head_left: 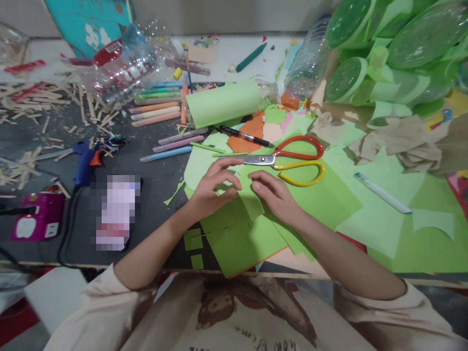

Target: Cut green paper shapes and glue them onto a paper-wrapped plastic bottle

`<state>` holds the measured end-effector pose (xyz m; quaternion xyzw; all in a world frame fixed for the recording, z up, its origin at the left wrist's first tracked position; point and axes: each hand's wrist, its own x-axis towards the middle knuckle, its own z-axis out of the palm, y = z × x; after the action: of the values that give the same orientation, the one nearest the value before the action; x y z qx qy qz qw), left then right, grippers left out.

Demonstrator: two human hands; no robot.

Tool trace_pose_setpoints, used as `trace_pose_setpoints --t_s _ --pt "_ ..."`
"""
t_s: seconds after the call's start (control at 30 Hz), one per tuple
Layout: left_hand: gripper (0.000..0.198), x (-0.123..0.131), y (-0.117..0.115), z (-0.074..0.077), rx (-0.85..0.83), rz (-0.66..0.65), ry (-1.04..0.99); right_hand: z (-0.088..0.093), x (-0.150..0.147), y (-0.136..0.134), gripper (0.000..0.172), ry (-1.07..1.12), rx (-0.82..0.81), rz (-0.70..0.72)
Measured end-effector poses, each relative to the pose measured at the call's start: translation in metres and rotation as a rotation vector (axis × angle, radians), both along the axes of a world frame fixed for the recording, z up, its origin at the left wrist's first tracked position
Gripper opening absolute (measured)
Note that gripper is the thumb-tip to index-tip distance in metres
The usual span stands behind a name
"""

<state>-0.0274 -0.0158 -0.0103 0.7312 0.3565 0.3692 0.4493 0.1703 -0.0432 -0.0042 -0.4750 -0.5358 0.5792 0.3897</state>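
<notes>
My left hand (215, 189) is over the green paper, its fingers curved and apart, with the middle fingers reaching toward the scissors' blades. My right hand (273, 192) is opposite it, thumb and fingers closed at the edge of a small piece of green paper (252, 201); the exact grip is partly hidden. Both hands are above stacked green paper sheets (244, 246). Just beyond the fingertips lie scissors (262, 159) with one red and one yellow handle. A black pen (246, 136) rests behind them, near a plastic bottle wrapped in light green paper (224, 103).
On the left are a blue glue gun (83, 163), a phone (117, 212), a purple box (38, 217) and scattered wooden sticks (31, 105). Several markers (175, 141) lie behind my left hand. Green bottle constructions (383, 58) and crumpled brown paper (398, 141) occupy the right.
</notes>
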Motion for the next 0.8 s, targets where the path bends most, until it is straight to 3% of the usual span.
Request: trace_pose_setpoints --t_s 0.07,0.17,0.3,0.4,0.5,0.6,0.8 --pt "0.021 0.001 -0.001 0.000 -0.015 -0.034 0.020 0.002 -0.001 -0.001 0.048 0.007 -0.035 0.029" --pt "0.021 0.003 -0.002 0.001 -0.111 0.014 -0.030 0.002 -0.003 -0.001 0.052 0.087 -0.094 -0.012" --pt "0.044 0.006 -0.003 0.002 -0.438 0.006 -0.171 -0.003 -0.004 0.000 0.051 0.174 -0.141 -0.143" --pt "0.058 0.011 -0.005 0.005 -0.654 -0.014 -0.149 -0.006 -0.004 0.002 0.050 0.249 -0.143 -0.198" --pt "0.060 0.015 -0.007 0.010 -0.766 0.034 -0.095 -0.006 -0.004 0.004 0.049 0.278 -0.141 -0.218" --pt "0.045 0.015 -0.007 0.015 -0.755 0.120 -0.078 -0.005 -0.003 0.004 0.048 0.259 -0.142 -0.214" --pt "0.020 0.006 -0.002 0.018 -0.499 0.251 -0.055 -0.004 -0.002 0.004 0.048 0.294 -0.162 -0.228"
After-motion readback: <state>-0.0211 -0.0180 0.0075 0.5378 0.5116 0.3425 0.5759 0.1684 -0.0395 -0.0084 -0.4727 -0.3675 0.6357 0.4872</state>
